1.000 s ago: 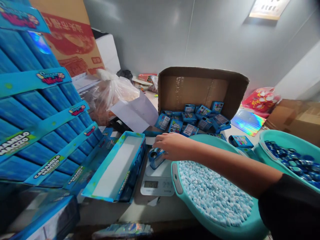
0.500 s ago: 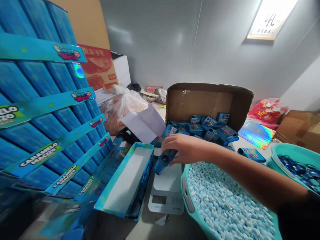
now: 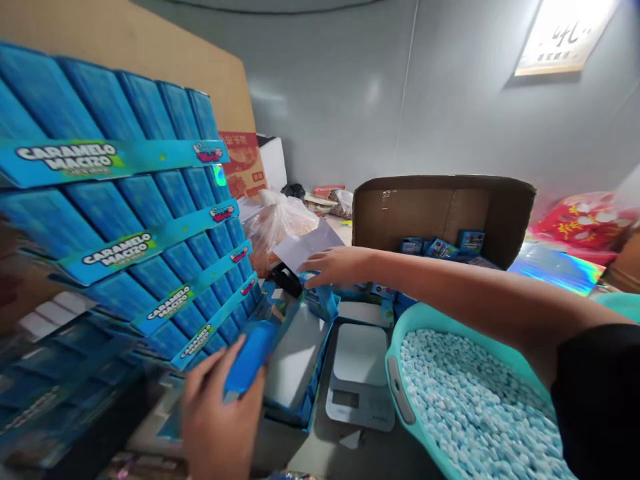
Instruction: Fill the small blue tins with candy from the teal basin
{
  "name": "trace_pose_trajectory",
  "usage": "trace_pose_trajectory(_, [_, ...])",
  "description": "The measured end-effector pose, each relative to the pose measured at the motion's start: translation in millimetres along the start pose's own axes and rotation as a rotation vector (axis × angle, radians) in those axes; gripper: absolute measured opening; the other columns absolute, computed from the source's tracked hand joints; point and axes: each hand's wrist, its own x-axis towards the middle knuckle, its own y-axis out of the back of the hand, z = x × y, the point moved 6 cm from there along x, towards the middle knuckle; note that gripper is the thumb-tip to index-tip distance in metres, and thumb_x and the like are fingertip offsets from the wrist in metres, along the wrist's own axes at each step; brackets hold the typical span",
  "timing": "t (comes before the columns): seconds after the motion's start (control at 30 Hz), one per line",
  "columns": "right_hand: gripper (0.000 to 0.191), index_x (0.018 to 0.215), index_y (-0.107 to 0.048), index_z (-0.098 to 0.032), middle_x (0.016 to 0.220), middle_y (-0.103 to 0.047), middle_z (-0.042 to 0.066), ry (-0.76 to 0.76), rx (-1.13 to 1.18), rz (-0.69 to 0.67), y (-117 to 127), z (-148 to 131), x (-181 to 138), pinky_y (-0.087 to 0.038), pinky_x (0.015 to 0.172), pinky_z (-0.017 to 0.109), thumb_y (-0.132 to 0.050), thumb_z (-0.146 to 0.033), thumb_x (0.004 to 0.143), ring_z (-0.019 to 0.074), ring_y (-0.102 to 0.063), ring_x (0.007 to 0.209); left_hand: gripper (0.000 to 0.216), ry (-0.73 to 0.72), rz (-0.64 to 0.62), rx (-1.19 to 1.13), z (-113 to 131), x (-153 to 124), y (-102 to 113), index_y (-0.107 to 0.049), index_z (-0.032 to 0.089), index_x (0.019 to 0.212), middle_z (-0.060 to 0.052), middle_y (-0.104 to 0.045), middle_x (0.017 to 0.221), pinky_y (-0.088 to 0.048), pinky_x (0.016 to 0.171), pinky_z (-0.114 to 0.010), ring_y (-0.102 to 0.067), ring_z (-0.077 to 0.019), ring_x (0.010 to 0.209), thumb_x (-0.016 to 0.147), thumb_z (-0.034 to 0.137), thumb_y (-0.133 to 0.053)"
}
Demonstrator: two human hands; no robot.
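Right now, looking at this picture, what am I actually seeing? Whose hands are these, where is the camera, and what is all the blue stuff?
There is no machine here: a person works with bare hands, and a camera on their head looks forward and down.

The left hand, low in the picture, has its fingers closed on a small blue box. The right hand reaches across to the far end of an open blue tray; what it touches there is hard to tell.

Beside the tray stands a small white scale with nothing on its plate. Right of it is a teal basin full of pale blue pellets. Behind is an open cardboard carton holding small blue packs. On the left rises a stack of blue display boxes printed "Caramelo Macizo".
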Motion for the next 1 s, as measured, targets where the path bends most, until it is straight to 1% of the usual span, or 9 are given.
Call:
trace_pose_trajectory(0.13, [0.059,0.131,-0.059,-0.015,0.132,-0.057,0.014,-0.188,0.341,0.026,-13.3,-1.9,3.7,-0.048,0.095,0.03,-0.061,0.001,0.074,0.0216,-0.059,0.115,0.044,0.058,-0.214,-0.069,-13.3,7.3,-41.0,-0.068,0.018,0.116,-0.01,-0.065,0.116,-0.051,0.096,-0.037,-0.064,-0.0263,0.104,0.083,0.044,-0.059])
trace_pose_trajectory(0.3, [0.042,0.113,-0.065,-0.02,0.128,-0.057,0.014,-0.616,0.629,0.168,-19.9,1.3,-6.9,-0.05,0.093,0.035,-0.075,-0.04,0.078,0.0263,-0.061,0.11,0.055,0.299,-0.313,-0.131,-41.2,3.3,-53.1,-0.066,0.018,0.115,-0.011,-0.067,0.116,-0.052,0.094,-0.041,-0.065,-0.0304,0.105,0.073,0.054,-0.06])
trace_pose_trajectory(0.37, [0.048,0.121,-0.061,-0.019,0.116,-0.065,0.013,-0.786,0.63,0.197,-21.7,5.5,-13.0,-0.052,0.086,0.035,-0.074,-0.035,0.078,0.0276,-0.064,0.103,0.06,0.363,-0.36,-0.146,-43.7,1.7,-54.0,-0.065,0.017,0.117,-0.012,-0.068,0.113,-0.053,0.092,-0.043,-0.065,-0.0309,0.102,0.071,0.054,-0.059])
trace_pose_trajectory(0.43, [0.061,0.133,-0.053,-0.018,0.114,-0.068,0.013,-0.858,0.632,0.243,-20.8,8.3,-16.5,-0.052,0.082,0.035,-0.071,-0.023,0.075,0.0291,-0.065,0.101,0.064,0.401,-0.373,-0.12,-41.1,0.5,-51.8,-0.063,0.015,0.121,-0.014,-0.066,0.115,-0.053,0.093,-0.045,-0.065,-0.0319,0.104,0.07,0.054,-0.057])
trace_pose_trajectory(0.57, [0.079,0.146,-0.04,-0.017,0.134,-0.061,0.015,-0.663,0.657,0.443,-14.0,6.7,-12.0,-0.05,0.095,0.038,-0.066,-0.011,0.072,0.0292,-0.061,0.116,0.074,0.439,-0.234,0.01,-31.5,-0.9,-35.9,-0.061,0.004,0.121,-0.023,-0.062,0.116,-0.048,0.099,-0.051,-0.061,-0.0368,0.108,0.069,0.055,-0.051])
trace_pose_trajectory(0.63, [0.073,0.146,-0.041,-0.015,0.14,-0.057,0.016,-0.549,0.669,0.549,-16.5,5.5,-8.4,-0.044,0.105,0.041,-0.066,-0.015,0.077,0.0282,-0.055,0.126,0.077,0.425,-0.208,0.027,-26.7,-1.4,-30.9,-0.06,0.001,0.12,-0.024,-0.061,0.113,-0.048,0.1,-0.051,-0.06,-0.0375,0.108,0.068,0.056,-0.049])
trace_pose_trajectory(0.73, [0.063,0.14,-0.047,-0.013,0.139,-0.056,0.016,-0.478,0.681,0.636,-31.5,6.6,-2.7,-0.04,0.11,0.042,-0.066,-0.017,0.08,0.027,-0.052,0.129,0.074,0.433,-0.276,0.055,-25.4,-1.3,-31.6,-0.058,0.003,0.123,-0.021,-0.062,0.111,-0.049,0.097,-0.049,-0.061,-0.0359,0.106,0.068,0.052,-0.049])
trace_pose_trajectory(0.87, [0.052,0.136,-0.053,-0.008,0.133,-0.057,0.019,-0.429,0.64,0.593,-52.1,2.7,1.5,-0.042,0.108,0.041,-0.061,-0.014,0.085,0.0267,-0.055,0.125,0.065,0.422,-0.293,0.083,-26.3,2.8,-34.0,-0.058,0.009,0.123,-0.018,-0.062,0.113,-0.049,0.097,-0.044,-0.06,-0.0323,0.107,0.07,0.044,-0.046])
trace_pose_trajectory(1.0, [0.045,0.135,-0.056,-0.009,0.134,-0.055,0.018,-0.524,0.554,0.503,-59.4,-4.2,-3.9,-0.048,0.101,0.04,-0.056,-0.017,0.09,0.0277,-0.06,0.116,0.061,0.431,-0.312,0.103,-28.9,3.6,-36.5,-0.058,0.011,0.123,-0.017,-0.06,0.109,-0.05,0.094,-0.044,-0.06,-0.0324,0.104,0.072,0.044,-0.048])
